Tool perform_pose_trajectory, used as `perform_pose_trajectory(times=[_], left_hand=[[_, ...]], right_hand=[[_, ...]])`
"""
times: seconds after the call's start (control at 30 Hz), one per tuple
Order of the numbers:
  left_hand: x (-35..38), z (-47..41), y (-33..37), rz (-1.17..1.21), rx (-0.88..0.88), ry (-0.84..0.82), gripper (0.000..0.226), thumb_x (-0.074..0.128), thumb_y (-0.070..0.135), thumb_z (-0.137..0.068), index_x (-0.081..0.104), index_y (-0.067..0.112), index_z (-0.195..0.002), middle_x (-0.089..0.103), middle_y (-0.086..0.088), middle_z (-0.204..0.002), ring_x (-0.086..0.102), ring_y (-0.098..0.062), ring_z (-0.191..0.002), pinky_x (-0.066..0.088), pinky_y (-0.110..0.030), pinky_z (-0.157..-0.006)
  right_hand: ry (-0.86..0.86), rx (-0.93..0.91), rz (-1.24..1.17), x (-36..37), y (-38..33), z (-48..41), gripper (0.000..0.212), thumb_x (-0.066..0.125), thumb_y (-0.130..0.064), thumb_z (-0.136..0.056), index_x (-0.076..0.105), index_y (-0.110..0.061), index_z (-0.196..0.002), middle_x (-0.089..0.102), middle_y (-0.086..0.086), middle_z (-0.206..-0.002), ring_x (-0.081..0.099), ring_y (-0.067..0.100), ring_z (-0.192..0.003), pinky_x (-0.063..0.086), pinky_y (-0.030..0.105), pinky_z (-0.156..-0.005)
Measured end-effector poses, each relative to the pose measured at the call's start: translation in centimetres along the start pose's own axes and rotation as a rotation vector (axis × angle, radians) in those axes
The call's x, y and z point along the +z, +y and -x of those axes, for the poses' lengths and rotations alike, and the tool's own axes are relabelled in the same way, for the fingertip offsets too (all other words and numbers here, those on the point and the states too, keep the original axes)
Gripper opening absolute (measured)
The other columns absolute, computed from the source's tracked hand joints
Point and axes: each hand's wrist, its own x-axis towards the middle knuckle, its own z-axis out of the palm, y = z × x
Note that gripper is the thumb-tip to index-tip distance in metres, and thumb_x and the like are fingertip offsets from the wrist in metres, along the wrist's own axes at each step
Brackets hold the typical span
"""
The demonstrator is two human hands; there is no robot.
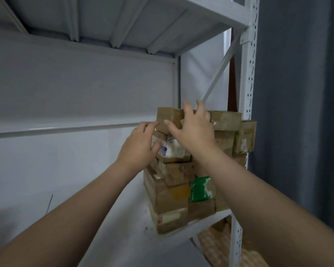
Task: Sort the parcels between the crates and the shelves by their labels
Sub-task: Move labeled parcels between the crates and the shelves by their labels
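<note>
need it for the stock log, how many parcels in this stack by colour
green parcel: 1
brown parcels: at least 9, more may be hidden behind the arms and the stack
total: at least 10

The cardboard parcels are showing brown on the white shelf, one packet is showing green-and-white, and the curtain is hanging blue-grey.
</note>
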Motion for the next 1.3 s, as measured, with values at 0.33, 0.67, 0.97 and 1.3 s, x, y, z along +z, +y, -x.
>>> perform_pose_trajectory(times=[0.33,0.67,0.97,1.3], left_hand=[[1.0,0.8,-3.3,0.201,-0.086,-0.032,0.052,0.05,0.037,-0.095,0.036,0.025,-0.143,0.039,0.002,-0.142,0.042,-0.016,-0.127,0.035,-0.024,-0.096],[-4.4,0.3,-2.9,1.113,-0.471,0.136,0.092,0.048,0.08,-0.063,0.027,0.038,-0.142,0.053,0.017,-0.118,0.059,-0.009,-0.108,0.053,-0.03,-0.082],[-4.7,3.9,-2.9,1.179,-0.292,0.286,0.038,0.066,0.044,-0.081,0.053,0.044,-0.116,0.065,0.015,-0.114,0.061,-0.01,-0.111,0.052,-0.029,-0.088],[-5.9,6.3,-3.0,0.927,-0.397,0.137,0.04,0.037,0.063,-0.09,0.054,0.051,-0.124,0.056,0.023,-0.128,0.05,0.0,-0.12,0.043,-0.036,-0.102]], right_hand=[[0.089,0.039,-0.141,2.7,-0.7,-1.6,0.057,0.072,-0.044,-0.077,0.042,-0.021,-0.12,0.03,0.011,-0.141,0.025,0.031,-0.13,0.047,0.044,-0.092],[0.187,-0.528,-0.408,2.2,-0.4,2.3,0.058,0.076,-0.035,-0.07,0.035,-0.022,-0.109,0.015,0.003,-0.147,0.018,0.028,-0.136,0.026,0.037,-0.104],[-0.181,-0.282,-0.854,0.6,-2.3,6.0,0.079,0.058,-0.053,-0.082,0.005,-0.051,-0.141,0.019,-0.013,-0.15,0.023,-0.006,-0.137,0.034,0.021,-0.108],[-0.113,-0.26,-0.72,0.8,-1.6,6.9,0.107,0.08,-0.015,-0.076,0.001,-0.036,-0.146,0.013,-0.024,-0.132,0.014,-0.023,-0.123,0.017,-0.003,-0.1]])
